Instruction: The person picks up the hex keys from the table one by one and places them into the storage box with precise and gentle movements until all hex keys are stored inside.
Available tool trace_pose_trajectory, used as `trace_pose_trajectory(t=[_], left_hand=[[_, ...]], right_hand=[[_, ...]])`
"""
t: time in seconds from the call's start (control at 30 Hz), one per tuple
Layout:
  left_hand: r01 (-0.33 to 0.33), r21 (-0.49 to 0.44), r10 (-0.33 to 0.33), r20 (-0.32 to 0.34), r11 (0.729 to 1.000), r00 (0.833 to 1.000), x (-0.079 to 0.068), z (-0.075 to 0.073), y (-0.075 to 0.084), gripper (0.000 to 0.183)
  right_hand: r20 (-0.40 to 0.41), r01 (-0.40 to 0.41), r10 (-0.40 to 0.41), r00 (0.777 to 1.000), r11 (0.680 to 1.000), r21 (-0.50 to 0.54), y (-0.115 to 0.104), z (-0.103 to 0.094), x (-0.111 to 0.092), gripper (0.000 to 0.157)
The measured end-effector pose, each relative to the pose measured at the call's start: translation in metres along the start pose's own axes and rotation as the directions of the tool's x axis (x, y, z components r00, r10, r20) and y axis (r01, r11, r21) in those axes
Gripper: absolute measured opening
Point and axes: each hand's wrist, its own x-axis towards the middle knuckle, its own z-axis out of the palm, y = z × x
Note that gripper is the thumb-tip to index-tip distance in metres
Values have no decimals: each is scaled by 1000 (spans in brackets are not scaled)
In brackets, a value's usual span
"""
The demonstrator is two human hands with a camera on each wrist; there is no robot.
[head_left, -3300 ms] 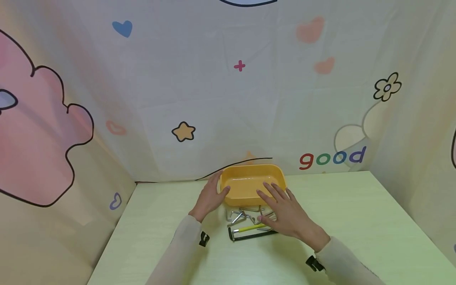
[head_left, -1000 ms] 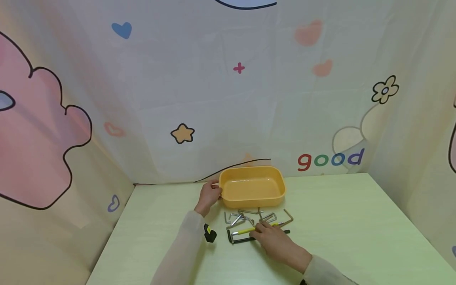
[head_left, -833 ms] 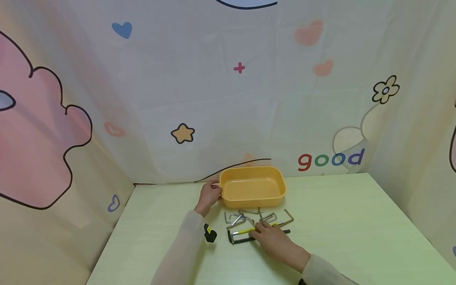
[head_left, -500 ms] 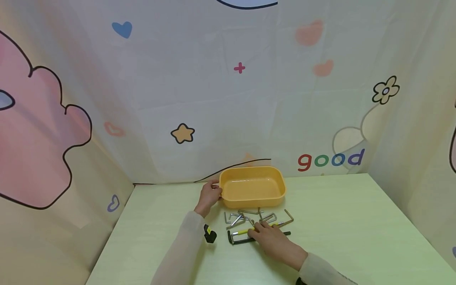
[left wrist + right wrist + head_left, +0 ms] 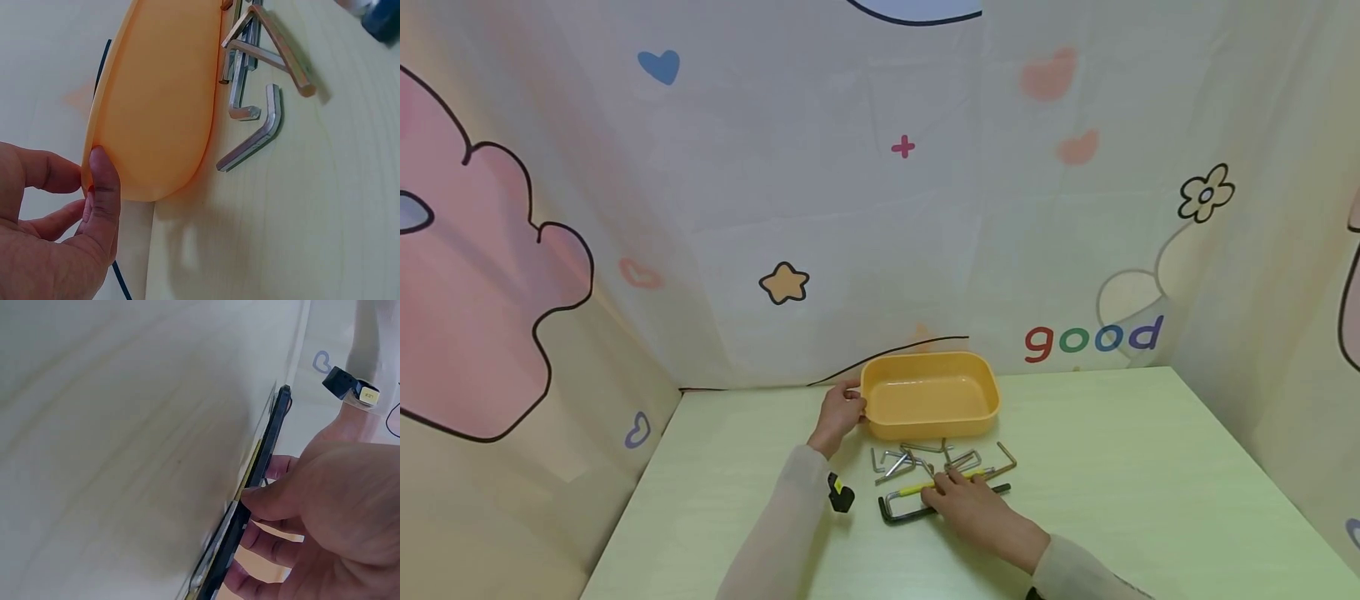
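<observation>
My left hand (image 5: pixel 837 418) pinches the left rim of a yellow plastic tray (image 5: pixel 931 398), thumb inside the wall and fingers outside in the left wrist view. In front of the tray lies a loose group of L-shaped hex keys (image 5: pixel 895 463), silver and bronze. My right hand (image 5: pixel 973 510) reaches over the near side of this group and pinches a long black hex key (image 5: pixel 910 517) between thumb and fingers. Just behind the black one is a hex key with a yellow sleeve (image 5: pixel 917 489), partly hidden by the right fingers. A bronze hex key (image 5: pixel 1009 463) lies at the right.
A pale wooden-look table (image 5: pixel 730 500) bears everything. A cloth backdrop (image 5: pixel 850 208) printed with cartoon shapes hangs behind the tray and down both sides. Wrist-worn camera (image 5: pixel 841 493) shows at the left wrist.
Earlier both hands were spread near the tray; the left now grips its rim and the right has come down onto the keys. In the last half second the black key's bent end swung nearer me.
</observation>
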Motion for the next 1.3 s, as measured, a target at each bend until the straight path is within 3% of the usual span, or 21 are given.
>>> trace_pose_trajectory(t=[0.63, 0.8, 1.0, 1.3], left_hand=[[-5, -13, 5, 3, 1000, 1000, -1, 0, 2, 46], [-6, -18, 6, 10, 1000, 1000, -2, 0, 4, 46], [-3, -23, 4, 13, 1000, 1000, -1, -1, 3, 46], [-7, -31, 7, 10, 999, 1000, 0, 0, 1, 46]], right_hand=[[-107, 34, -47, 993, 992, -123, 1, -16, -6, 30], [-106, 39, -50, 993, 994, -106, 2, -22, -4, 27], [-46, 18, -22, 999, 997, -78, 5, -30, -2, 23], [-88, 4, -12, 996, 996, -91, 15, -36, 0, 21]])
